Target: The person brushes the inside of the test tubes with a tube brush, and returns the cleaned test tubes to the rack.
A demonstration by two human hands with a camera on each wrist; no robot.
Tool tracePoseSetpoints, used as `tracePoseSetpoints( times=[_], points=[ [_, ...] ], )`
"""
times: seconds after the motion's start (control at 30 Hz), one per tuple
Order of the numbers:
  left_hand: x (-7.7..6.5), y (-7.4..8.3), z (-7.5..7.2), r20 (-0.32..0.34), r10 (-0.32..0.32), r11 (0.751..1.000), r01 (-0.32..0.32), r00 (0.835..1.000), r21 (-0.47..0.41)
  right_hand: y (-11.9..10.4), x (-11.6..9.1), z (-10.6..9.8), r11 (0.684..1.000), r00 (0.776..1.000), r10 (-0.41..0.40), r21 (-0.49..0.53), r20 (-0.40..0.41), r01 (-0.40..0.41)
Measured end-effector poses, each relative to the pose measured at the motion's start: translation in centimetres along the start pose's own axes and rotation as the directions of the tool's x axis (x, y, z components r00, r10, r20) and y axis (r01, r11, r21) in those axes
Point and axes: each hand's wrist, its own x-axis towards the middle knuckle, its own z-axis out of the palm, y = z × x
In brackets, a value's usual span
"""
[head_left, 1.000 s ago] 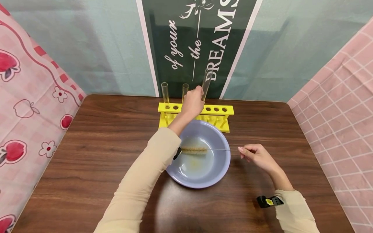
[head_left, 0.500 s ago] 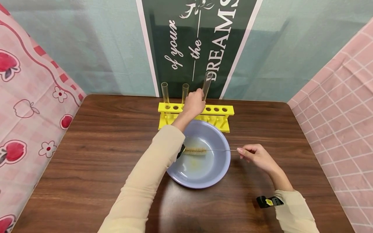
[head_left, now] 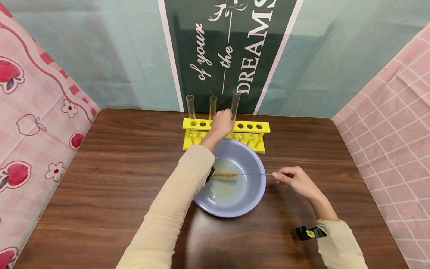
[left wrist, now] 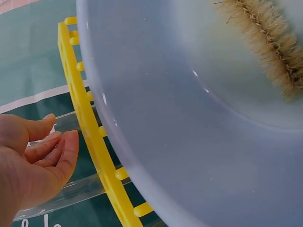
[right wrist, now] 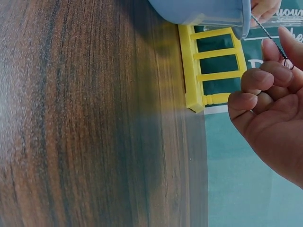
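Observation:
My left hand (head_left: 222,122) pinches a clear glass test tube (head_left: 236,102) at the middle of the yellow test tube rack (head_left: 253,126). In the left wrist view, that tube's lower end (left wrist: 67,121) meets the rack's top bar. Two more test tubes stand upright in the rack, one at the far left (head_left: 190,106) and one (head_left: 213,104) just left of my hand. My right hand (head_left: 295,180) pinches the wire end of a test tube brush (head_left: 226,175) between thumb and fingers. The bristles lie over the cloudy water in a lavender basin (head_left: 258,186).
The basin stands directly before the rack on a brown wooden table (head_left: 111,179). My left forearm crosses the basin's left rim. A teal and dark green printed cloth (head_left: 131,56) hangs behind, with pink cloths (head_left: 396,130) on both sides.
My left hand and its test tube have come down, and the tube stands straighter in the rack. My right hand and the brush have hardly moved.

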Motion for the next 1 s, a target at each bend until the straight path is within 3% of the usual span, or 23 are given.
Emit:
tracePoseSetpoints(
  times=[0.23, 0.73, 1.0],
  points=[
    [0.0, -0.4, 0.6, 0.027, -0.010, 0.999, 0.009, 1.000, 0.038, -0.1, 0.0, 0.1, 1.000, 1.000, 0.002, -0.002, 0.008, -0.001],
    [-0.2, -0.9, 1.0, 0.056, -0.035, 0.999, 0.034, 0.998, 0.023, -0.2, 0.0, 0.2, 1.000, 1.000, 0.015, 0.002, 0.008, -0.015],
    [-0.7, -0.7, 0.5, 0.129, -0.036, 0.997, 0.028, 0.991, 0.066, 2.3, 0.3, 0.0, 0.997, 0.997, 0.071, -0.024, -0.016, -0.071]
  ],
)
